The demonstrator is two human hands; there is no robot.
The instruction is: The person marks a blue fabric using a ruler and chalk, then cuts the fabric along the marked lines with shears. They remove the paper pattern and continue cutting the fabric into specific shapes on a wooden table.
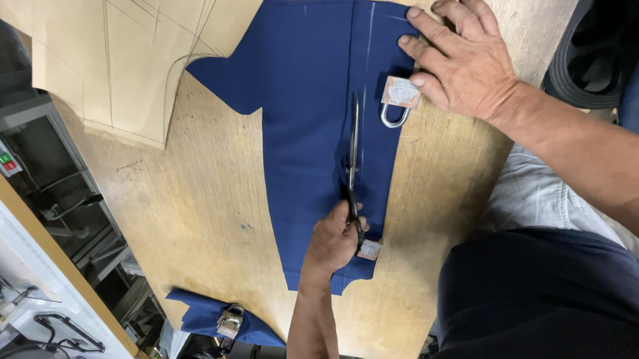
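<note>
head cam | looks steeply down | near wooden table (190,208) | seemingly rotated

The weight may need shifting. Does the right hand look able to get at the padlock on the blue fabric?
Probably yes: the right hand lies flat right beside the padlock, with nothing between them.

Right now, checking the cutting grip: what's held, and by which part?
The left hand holds the scissors by their handles; the right hand holds nothing, pressing flat on the cloth.

Dark scissors (354,167) lie lengthwise on flat blue fabric (309,114).
</note>
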